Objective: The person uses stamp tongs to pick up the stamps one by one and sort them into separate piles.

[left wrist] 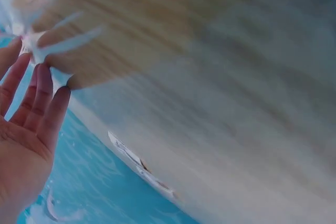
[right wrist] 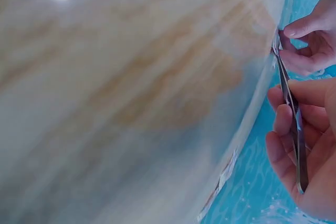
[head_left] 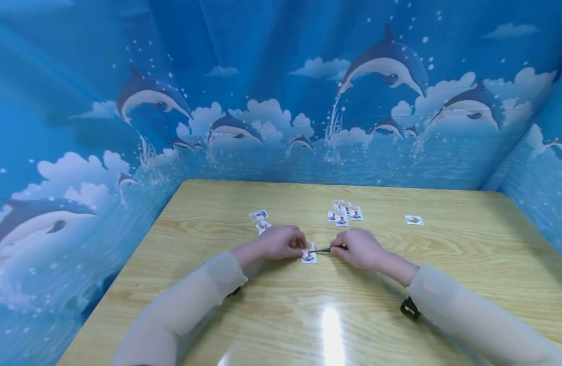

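Observation:
My right hand (head_left: 360, 248) grips a pair of dark metal tweezers (right wrist: 293, 121), which lie along the palm. Their tips point left and meet a small white printed card (head_left: 309, 258) on the table. On that card's other side is my left hand (head_left: 281, 243), its fingertips touching the left edge. In the left wrist view the fingers of this left hand (left wrist: 32, 119) are mostly straight. Beyond the left hand lie two printed cards (head_left: 258, 215), the nearer partly hidden by it. Past the right hand is an overlapping cluster of several similar cards (head_left: 341, 217).
One more card (head_left: 414, 220) lies alone at the right on the wood-grain table (head_left: 272, 310). Blue sheets with dolphins (head_left: 281, 101) stand behind the table and along both sides. Light glares off the tabletop in front.

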{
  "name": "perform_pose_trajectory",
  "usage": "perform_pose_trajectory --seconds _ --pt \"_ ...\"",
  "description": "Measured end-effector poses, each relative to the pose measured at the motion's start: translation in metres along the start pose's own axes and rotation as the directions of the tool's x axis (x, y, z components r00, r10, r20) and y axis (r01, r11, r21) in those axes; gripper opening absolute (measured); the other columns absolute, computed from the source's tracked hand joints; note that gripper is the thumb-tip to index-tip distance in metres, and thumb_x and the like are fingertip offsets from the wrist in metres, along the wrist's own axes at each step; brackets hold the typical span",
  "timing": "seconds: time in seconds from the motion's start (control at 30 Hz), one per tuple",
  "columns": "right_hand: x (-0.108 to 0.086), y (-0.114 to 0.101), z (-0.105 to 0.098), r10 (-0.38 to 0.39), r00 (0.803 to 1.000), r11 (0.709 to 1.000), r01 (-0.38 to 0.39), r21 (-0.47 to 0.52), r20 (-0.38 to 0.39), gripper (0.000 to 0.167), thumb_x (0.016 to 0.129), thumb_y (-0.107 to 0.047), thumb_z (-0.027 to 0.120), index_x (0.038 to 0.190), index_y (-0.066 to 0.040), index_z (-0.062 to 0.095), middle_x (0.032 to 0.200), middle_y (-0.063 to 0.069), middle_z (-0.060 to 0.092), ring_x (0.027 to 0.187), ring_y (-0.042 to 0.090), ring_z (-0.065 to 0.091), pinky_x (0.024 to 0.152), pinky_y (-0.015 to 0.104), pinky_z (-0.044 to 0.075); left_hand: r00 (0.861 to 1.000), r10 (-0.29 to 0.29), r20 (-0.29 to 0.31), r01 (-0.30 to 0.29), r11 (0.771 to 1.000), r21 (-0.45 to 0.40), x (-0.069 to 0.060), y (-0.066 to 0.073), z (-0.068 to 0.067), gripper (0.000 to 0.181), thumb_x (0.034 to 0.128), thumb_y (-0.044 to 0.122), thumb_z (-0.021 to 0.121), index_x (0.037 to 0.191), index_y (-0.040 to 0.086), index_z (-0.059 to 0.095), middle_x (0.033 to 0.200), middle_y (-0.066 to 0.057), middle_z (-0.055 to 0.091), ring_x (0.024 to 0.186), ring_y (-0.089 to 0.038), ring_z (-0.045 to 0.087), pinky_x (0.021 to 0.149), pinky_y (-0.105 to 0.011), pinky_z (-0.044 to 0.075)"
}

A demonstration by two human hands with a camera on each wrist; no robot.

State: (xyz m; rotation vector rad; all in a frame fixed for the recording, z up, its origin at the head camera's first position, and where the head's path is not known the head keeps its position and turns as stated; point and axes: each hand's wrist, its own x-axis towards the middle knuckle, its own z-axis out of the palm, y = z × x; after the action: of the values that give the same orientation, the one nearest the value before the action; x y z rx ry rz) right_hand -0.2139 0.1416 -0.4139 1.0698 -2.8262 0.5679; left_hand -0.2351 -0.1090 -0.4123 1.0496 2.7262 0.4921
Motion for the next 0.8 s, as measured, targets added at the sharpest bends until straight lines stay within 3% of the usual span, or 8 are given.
perform_pose_trajectory --seconds 0.13,0.27,0.47,0.57,0.8 --pt "-0.001 0.002 -0.008 0.027 1.000 1.000 -0.027 0.016 -0.002 0.010 0.088 -0.013 0.070 0.095 -0.011 0.077 0.091 0.002 0.072 0.084 0.022 0.068 0.071 0.041 0.053 0.999 -0.046 -0.006 0.045 0.994 -0.099 -0.007 -0.009 -0.009 0.015 0.0890 0.021 0.072 0.103 0.015 0.070 0.097 0.005 0.066 0.085 -0.008 0.062 0.076 -0.026 0.049" --pt "-0.005 0.007 -0.020 0.057 0.998 0.998 -0.056 0.035 -0.013 0.012 0.090 -0.012 0.068 0.097 -0.008 0.077 0.095 0.005 0.072 0.088 0.025 0.068 0.075 0.044 0.053 0.995 -0.081 -0.061 0.075 0.993 -0.096 -0.015 -0.026 -0.021 0.016 0.0900 0.020 0.071 0.104 0.012 0.070 0.099 0.003 0.068 0.084 -0.009 0.063 0.075 -0.028 0.051" --pt "-0.013 0.020 -0.036 0.112 0.993 0.993 -0.111 0.046 -0.025 0.014 0.091 -0.012 0.066 0.099 -0.006 0.077 0.098 0.009 0.072 0.082 0.022 0.067 0.070 0.041 0.052 0.968 -0.223 -0.117 0.213 0.973 -0.092 -0.027 -0.055 -0.036 0.015 0.0919 0.018 0.069 0.106 0.013 0.070 0.094 0.004 0.065 0.079 -0.010 0.059 0.070 -0.032 0.049" --pt "-0.017 0.029 -0.044 0.149 0.988 0.988 -0.147 0.052 -0.028 0.015 0.092 -0.011 0.066 0.100 -0.005 0.076 0.096 0.009 0.072 0.073 0.015 0.063 0.063 0.036 0.049 0.954 -0.270 -0.135 0.257 0.961 -0.102 -0.030 -0.067 -0.038 0.015 0.0925 0.020 0.069 0.106 0.014 0.071 0.092 0.003 0.064 0.079 -0.011 0.058 0.070 -0.032 0.049" --pt "-0.027 0.048 -0.061 0.202 0.979 0.976 -0.198 0.091 -0.030 0.016 0.093 -0.010 0.065 0.102 -0.002 0.075 0.080 -0.002 0.066 0.057 0.010 0.047 0.053 0.031 0.037 0.948 -0.295 -0.117 0.282 0.953 -0.110 -0.033 -0.085 -0.035 0.017 0.0909 0.020 0.070 0.106 0.013 0.072 0.090 0.002 0.062 0.077 -0.012 0.057 0.074 -0.034 0.048"
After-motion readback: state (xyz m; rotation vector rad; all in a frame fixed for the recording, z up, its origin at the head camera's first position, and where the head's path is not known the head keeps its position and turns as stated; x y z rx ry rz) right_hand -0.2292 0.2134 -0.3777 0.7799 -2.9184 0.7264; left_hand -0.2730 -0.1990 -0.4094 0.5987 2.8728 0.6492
